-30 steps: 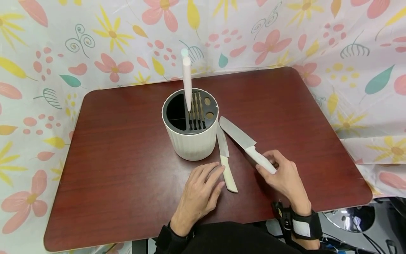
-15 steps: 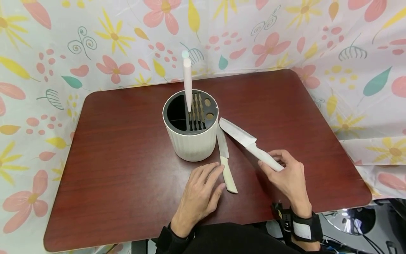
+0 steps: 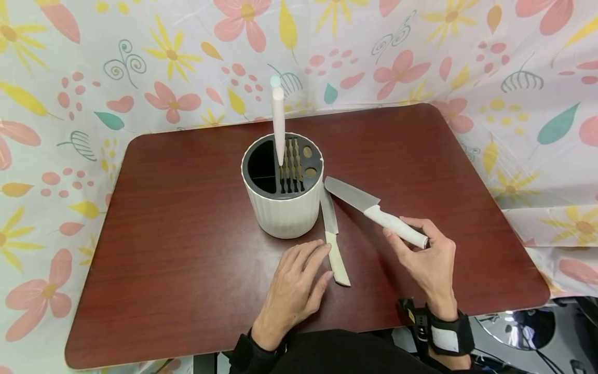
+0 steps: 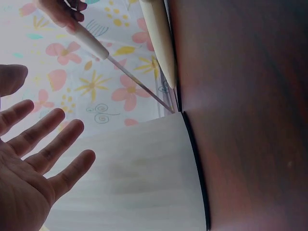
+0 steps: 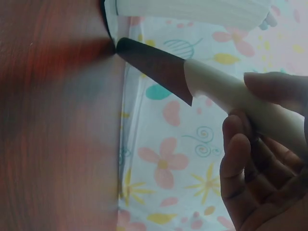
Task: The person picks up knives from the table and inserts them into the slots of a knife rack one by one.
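My right hand (image 3: 432,262) grips the rear of the white handle of a broad kitchen knife (image 3: 352,194), thumb on one side and fingers on the other. In the right wrist view the handle is lifted and the blade (image 5: 159,65) slopes down, its tip right at the tabletop. A smaller knife (image 3: 337,262) with a cream handle lies on the table, its tip beside the white ribbed knife holder (image 3: 285,215). Next to that handle is my left hand (image 3: 290,291), fingers spread and loosely extended, holding nothing; the left wrist view shows its fingers (image 4: 53,154) apart.
A white handle (image 3: 278,124) stands upright in one of the holder's slots; its dark top also has a large compartment and round holes. The brown table (image 3: 177,249) has rounded corners. A flower-print cloth (image 3: 187,57) hangs behind it.
My right hand has raised the broad knife's handle and drawn it right, toward the handle's end; the tip stays near the holder. My left hand and the smaller knife stay put.
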`<state>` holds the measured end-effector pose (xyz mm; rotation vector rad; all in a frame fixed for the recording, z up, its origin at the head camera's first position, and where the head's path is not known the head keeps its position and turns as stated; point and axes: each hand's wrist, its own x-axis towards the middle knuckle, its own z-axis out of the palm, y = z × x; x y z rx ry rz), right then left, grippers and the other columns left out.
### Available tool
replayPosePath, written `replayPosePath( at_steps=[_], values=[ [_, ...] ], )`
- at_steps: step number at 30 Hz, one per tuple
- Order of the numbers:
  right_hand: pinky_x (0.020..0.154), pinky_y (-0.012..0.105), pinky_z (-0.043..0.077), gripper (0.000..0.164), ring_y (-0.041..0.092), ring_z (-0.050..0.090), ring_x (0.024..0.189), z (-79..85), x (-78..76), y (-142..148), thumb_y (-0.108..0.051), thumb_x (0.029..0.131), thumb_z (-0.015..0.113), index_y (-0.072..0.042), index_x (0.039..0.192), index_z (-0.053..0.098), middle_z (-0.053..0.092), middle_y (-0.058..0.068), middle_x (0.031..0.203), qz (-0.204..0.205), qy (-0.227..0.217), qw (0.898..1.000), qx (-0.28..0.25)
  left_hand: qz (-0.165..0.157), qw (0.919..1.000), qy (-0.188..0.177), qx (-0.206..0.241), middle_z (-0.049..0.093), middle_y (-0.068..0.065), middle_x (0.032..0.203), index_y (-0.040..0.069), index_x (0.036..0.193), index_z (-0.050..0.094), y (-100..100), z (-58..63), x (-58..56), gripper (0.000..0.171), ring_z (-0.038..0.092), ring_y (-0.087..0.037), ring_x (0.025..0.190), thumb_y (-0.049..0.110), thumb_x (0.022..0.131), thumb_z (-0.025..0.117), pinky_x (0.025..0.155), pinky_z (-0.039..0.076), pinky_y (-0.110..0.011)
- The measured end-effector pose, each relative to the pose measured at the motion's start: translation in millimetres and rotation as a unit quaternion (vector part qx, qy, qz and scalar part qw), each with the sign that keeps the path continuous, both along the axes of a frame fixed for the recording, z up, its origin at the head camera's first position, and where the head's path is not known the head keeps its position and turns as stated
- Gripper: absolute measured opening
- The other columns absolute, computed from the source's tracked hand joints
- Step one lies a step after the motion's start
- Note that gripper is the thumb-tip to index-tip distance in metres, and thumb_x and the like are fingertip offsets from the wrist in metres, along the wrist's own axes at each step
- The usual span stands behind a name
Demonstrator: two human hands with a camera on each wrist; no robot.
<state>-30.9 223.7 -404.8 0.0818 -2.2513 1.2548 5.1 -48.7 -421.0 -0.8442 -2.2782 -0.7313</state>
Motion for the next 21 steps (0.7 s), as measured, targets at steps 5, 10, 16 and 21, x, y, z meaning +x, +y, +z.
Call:
replayPosePath(
  at_steps=[5,10,16,21],
  values=[
    [0.058,0.011,0.048,0.044,0.001,0.062,0.069,1.9,-2.6,-2,-0.001,0.070,0.089,-0.008,0.111,0.076,0.070,-0.024,0.100,0.009,0.008,1.000,-0.017,0.002,1.0000,0.005,0.003,0.064,-0.013,0.132,0.007,0.139,0.058,0,0.0,-0.5,0.042,0.063,-0.025,0.117,0.028,0.102,0.057,0.099,0.051,-0.040],
    [0.060,0.008,0.048,0.045,0.002,0.064,0.072,2.4,-5.6,-6,0.002,0.068,0.089,-0.007,0.110,0.077,0.074,-0.012,0.100,0.014,0.035,0.999,-0.020,0.003,0.9999,0.010,0.002,0.064,-0.013,0.132,0.007,0.139,0.058,-1,-0.8,-0.1,0.043,0.063,-0.025,0.116,0.028,0.102,0.056,0.099,0.051,-0.040],
    [0.062,0.006,0.046,0.044,-0.005,0.062,0.074,12.1,-6.4,-15,0.008,0.065,0.087,0.001,0.107,0.076,0.076,0.006,0.096,0.013,0.060,0.998,-0.025,0.002,0.9999,0.011,0.002,0.064,-0.013,0.132,0.006,0.139,0.058,-1,-1.1,-0.9,0.043,0.063,-0.025,0.116,0.028,0.101,0.058,0.099,0.051,-0.040],
    [0.064,0.006,0.046,0.040,-0.009,0.063,0.078,26.6,-4.5,-25,0.012,0.066,0.085,0.007,0.104,0.074,0.076,0.016,0.094,0.022,0.070,0.997,-0.035,0.004,1.0000,0.009,0.001,0.064,-0.013,0.132,0.007,0.139,0.058,-2,-0.6,-2.2,0.044,0.063,-0.025,0.117,0.028,0.101,0.058,0.099,0.051,-0.040]
  ],
)
